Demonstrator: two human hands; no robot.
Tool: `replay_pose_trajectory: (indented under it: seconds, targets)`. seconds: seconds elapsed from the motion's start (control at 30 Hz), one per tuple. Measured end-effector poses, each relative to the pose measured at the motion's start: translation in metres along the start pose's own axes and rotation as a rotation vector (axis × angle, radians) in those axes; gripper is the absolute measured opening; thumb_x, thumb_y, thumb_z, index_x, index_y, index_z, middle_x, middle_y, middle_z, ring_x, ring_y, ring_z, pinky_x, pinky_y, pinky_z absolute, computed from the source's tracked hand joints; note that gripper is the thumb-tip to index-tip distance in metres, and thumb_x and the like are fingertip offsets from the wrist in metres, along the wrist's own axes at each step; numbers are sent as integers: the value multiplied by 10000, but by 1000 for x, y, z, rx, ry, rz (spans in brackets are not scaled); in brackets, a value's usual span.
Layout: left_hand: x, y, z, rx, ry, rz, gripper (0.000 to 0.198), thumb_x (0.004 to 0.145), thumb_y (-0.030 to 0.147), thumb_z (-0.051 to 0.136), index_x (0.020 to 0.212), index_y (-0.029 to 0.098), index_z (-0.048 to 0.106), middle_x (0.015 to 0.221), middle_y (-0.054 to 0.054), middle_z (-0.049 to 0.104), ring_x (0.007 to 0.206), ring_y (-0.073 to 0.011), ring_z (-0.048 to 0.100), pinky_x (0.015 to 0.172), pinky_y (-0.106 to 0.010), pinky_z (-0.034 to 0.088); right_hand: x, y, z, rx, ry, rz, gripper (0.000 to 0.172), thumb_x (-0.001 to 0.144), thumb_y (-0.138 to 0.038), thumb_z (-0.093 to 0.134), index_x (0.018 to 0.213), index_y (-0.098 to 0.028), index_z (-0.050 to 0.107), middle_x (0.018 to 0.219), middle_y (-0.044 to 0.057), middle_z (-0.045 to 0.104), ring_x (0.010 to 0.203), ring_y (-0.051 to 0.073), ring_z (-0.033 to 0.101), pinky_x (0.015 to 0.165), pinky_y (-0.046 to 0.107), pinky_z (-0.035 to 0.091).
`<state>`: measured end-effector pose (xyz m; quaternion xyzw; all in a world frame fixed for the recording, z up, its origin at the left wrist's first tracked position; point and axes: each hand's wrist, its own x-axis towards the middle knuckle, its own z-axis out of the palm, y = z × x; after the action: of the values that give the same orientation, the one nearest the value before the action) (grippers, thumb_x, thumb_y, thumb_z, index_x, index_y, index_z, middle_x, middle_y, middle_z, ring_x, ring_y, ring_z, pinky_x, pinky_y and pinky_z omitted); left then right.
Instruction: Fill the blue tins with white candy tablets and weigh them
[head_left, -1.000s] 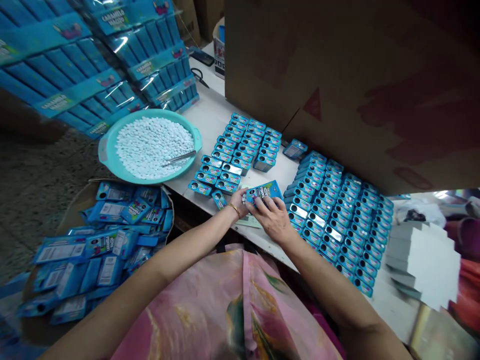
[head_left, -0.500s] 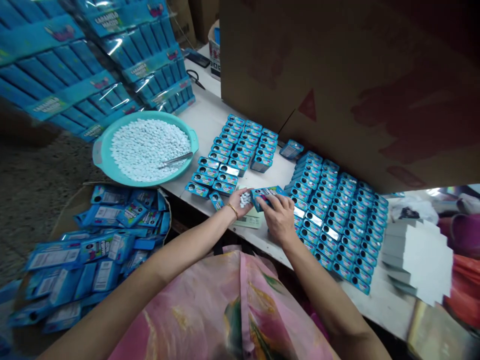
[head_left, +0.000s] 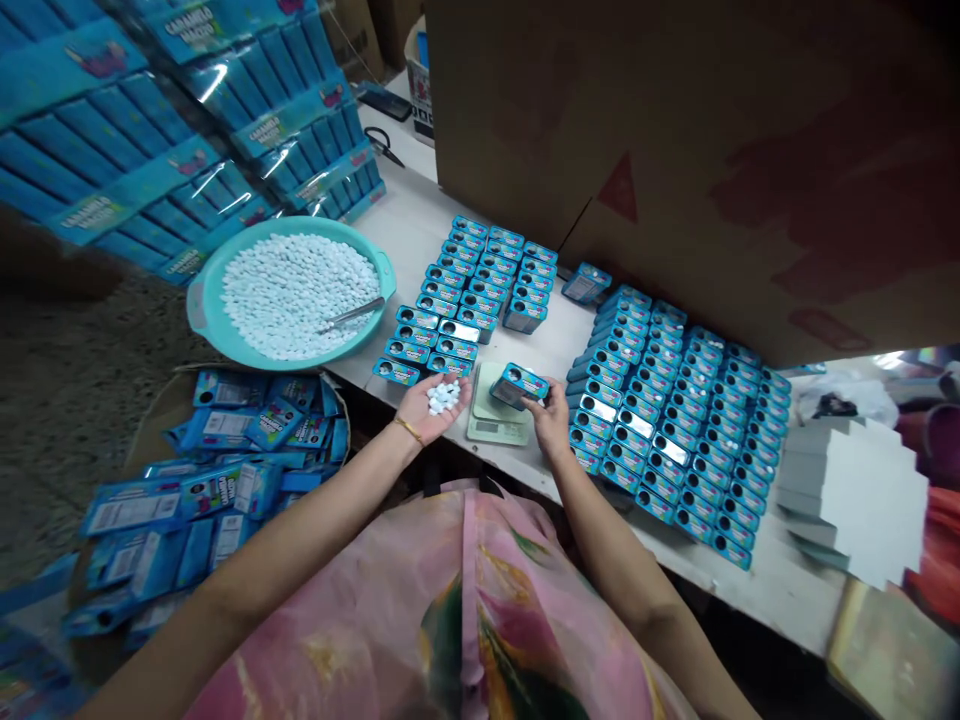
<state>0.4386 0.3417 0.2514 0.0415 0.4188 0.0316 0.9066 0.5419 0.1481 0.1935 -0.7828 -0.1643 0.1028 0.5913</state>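
Note:
Palm up and cupped, my left hand point(head_left: 424, 410) carries a small heap of white candies point(head_left: 443, 398). My right hand point(head_left: 553, 420) grips a small blue candy box point(head_left: 519, 384) by its right end, with the top showing a dark round hole. Beneath that box is a pale green scale point(head_left: 498, 428), partly covered by it; I cannot tell whether they touch. Left of the scale, close behind my left hand, stand rows of upright blue candy boxes point(head_left: 457, 330). A larger block of the same boxes point(head_left: 660, 420) is just right of my right hand.
A turquoise basin point(head_left: 196, 305) of white candies, with a metal spoon point(head_left: 352, 314), sits at the left. Below it, a carton point(head_left: 161, 425) holds flattened blue boxes. A tall cardboard box point(head_left: 525, 120) rises behind the table. Scissors point(head_left: 384, 147) lie at the back; white card pieces point(head_left: 862, 500) lie right.
My left hand has moved left with the candies, away from the box. The box in my right hand has gone from tilted beside the left palm to more upright over the scale.

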Motion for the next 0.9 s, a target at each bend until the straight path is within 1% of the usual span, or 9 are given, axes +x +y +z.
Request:
replay_pose_trajectory:
  seconds: [0.13,0.2,0.27,0.33,0.43,0.5,0.6,0.73,0.9]
  targets:
    - [-23,2,-23,26,41,-32,136,784,165,470,800,111,594,784,-128,652,778,-215,635,672,-351,537,-8,8,7,-106,-42,-25,362,749,-255,472,1093,-168,407,975,56,525,900,165,522,766,328,457]
    - [-32,-2,-33,34,41,-68,143,785,157,471,826,110,600,767,-117,654,754,-200,637,680,-340,535,-18,-5,1,-263,-66,-117,441,751,-267,497,1166,-166,387,1098,97,491,1019,200,473,843,380,417]
    - [-37,-8,-41,49,47,-101,158,784,139,465,850,102,604,755,-114,655,730,-189,638,687,-330,532,-34,-29,-1,-448,-107,-244,503,764,-266,510,1234,-173,358,1230,126,413,1139,234,378,921,427,346]
    - [-40,-12,-47,70,52,-134,168,786,125,453,847,94,607,742,-114,655,713,-188,639,666,-323,532,-51,-57,8,-586,-235,-367,424,807,-245,468,1223,-198,401,1240,113,419,1141,230,369,931,419,330]
    - [-39,-16,-54,95,22,-213,185,800,130,427,826,98,607,691,-89,647,621,-166,632,544,-275,521,-70,-88,40,-706,-597,-552,273,833,-261,445,1090,-207,521,1088,84,531,954,203,467,797,340,414]
    - [-39,-17,-57,96,21,-248,198,810,135,410,820,101,604,642,-63,633,549,-135,613,483,-233,498,-75,-96,62,-810,-707,-588,251,836,-266,440,1044,-167,541,1029,89,550,886,208,472,718,329,429]
    - [-41,-15,-62,98,68,-252,205,816,147,401,831,99,600,640,-55,627,553,-121,610,506,-211,499,-77,-97,82,-868,-775,-646,216,843,-191,407,989,-130,554,979,86,556,904,208,460,712,312,420]
    - [-48,-12,-66,80,109,-245,224,828,157,373,860,114,590,619,-40,608,526,-114,596,488,-201,490,-80,-95,86,-798,-830,-635,174,838,-169,419,929,-152,566,971,66,561,953,196,453,729,276,408]
    - [-55,-11,-67,99,130,-302,215,829,161,364,854,130,575,575,-22,579,488,-121,580,479,-226,486,-82,-96,87,-755,-918,-573,121,839,-179,441,855,-189,561,941,15,566,899,156,465,690,242,404]
